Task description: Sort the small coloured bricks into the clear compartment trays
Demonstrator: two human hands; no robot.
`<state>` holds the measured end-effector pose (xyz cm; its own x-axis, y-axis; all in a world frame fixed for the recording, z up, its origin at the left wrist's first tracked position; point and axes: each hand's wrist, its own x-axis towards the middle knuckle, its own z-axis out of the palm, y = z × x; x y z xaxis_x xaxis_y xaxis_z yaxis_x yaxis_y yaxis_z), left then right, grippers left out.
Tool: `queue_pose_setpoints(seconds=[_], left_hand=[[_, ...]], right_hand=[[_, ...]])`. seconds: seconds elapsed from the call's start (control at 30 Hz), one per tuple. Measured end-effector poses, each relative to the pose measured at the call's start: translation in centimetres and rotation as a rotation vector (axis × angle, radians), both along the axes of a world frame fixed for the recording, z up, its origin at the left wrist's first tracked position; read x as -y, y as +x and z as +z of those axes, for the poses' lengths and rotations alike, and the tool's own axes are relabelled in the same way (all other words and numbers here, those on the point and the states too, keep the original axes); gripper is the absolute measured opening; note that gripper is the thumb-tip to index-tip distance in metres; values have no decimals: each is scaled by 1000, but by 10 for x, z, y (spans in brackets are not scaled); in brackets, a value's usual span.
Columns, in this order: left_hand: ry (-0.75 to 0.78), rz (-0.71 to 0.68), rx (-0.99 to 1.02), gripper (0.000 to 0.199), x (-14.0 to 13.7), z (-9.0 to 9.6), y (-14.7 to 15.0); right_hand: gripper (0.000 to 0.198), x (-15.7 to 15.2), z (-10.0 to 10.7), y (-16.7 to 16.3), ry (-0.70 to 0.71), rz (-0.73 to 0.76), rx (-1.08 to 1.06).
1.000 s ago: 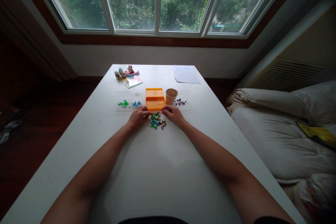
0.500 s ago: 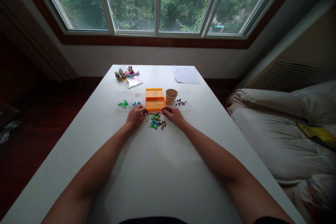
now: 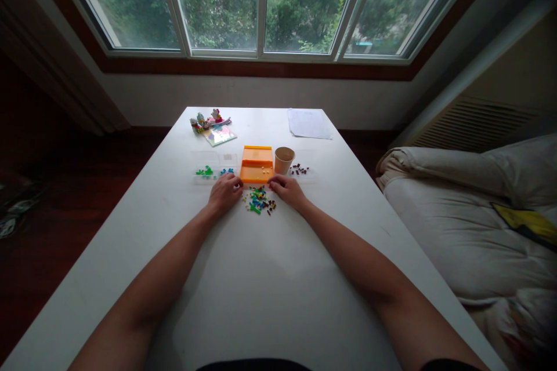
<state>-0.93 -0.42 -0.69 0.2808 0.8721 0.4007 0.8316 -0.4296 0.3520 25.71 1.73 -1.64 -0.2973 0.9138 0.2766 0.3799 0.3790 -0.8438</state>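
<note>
An open orange plastic box (image 3: 256, 173) lies on the table with its hinged lid folded back and a few pale pieces inside. At its near left corner, my left hand (image 3: 224, 192) has its fingers curled in against the edge. My right hand (image 3: 287, 190) pinches at the near right corner. Between both hands, close in front of the box, is a loose pile of small building bricks (image 3: 257, 202) in green, blue, yellow, brown and white.
A paper cup (image 3: 284, 160) stands right of the box. Clear cases hold green bricks (image 3: 205, 171), blue bricks (image 3: 227, 171) and brown bricks (image 3: 299, 169). Farther back on the white table (image 3: 235, 290) are small figures (image 3: 210, 119), a booklet (image 3: 221, 136) and paper sheets (image 3: 308, 124).
The orange box has turned slightly, its far end shifting right and its near left corner a little left. My left hand has moved slightly left; my right hand stays nearly still.
</note>
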Motion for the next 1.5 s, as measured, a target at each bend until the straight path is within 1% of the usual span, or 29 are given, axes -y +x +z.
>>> queue_pose_setpoints(seconds=[0.1,0.27,0.4,0.53,0.6,0.67,0.73,0.9,1.03,1.1,1.3,1.5], left_hand=[[-3,2,10,8,0,1,0],[-31,0,26,9,2,3,1],[-50,12,24,9,2,1,0],[-53,-3,31,9,1,1,1],[-36,-18,55,10,2,3,2],[-2,-5,93,12,2,6,2],[47,57,128,13,0,7,-1],[177,280,195,13,-10,6,-17],[206,359,222,14,-15,3,-27],[210,363,224,15,-17,1,-27],[183,296,262,15,-17,-1,-24],[179,335,291,13,-16,-1,-24]], right_hand=[[22,1,1,-1,31,-19,38],[24,5,4,-1,204,-75,231],[24,5,5,-1,263,-100,335],[23,4,5,-1,253,-115,372],[23,4,5,-2,250,-118,377],[22,4,5,-2,250,-123,377],[21,4,5,-2,249,-125,375],[22,4,4,-2,236,-127,371],[22,4,4,-2,235,-127,376],[22,5,4,-2,240,-125,377],[22,4,4,-2,229,-123,363],[23,4,3,-2,229,-124,355]])
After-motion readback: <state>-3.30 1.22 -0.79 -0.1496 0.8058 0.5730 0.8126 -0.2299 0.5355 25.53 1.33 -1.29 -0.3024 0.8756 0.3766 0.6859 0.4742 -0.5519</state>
